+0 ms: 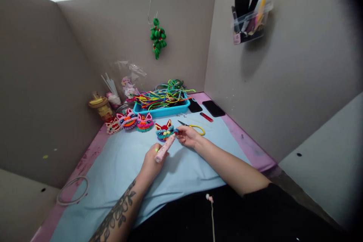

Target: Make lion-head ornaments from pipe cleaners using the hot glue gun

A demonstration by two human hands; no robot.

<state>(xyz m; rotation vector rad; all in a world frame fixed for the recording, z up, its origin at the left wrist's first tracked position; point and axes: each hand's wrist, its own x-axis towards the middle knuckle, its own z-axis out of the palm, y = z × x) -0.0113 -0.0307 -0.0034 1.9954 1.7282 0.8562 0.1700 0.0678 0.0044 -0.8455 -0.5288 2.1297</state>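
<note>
My left hand (153, 160) is closed round a pink pen-shaped tool (164, 148), whose tip points up and right. The tip meets a small colourful pipe-cleaner cat head (164, 131) lying on the light blue cloth (119, 162). My right hand (187, 135) pinches the right edge of that cat head, fingers pressed together. Yellow-handled scissors (195, 126) lie just behind my right hand.
Three more cat heads (129, 121) sit in a row at the left. Behind them stands a blue tray (161, 110) of coloured pipe cleaners. Two black phones (213, 108) and a red lighter (206, 117) lie at the right. A ring (72, 191) lies near left. Grey partitions enclose the desk.
</note>
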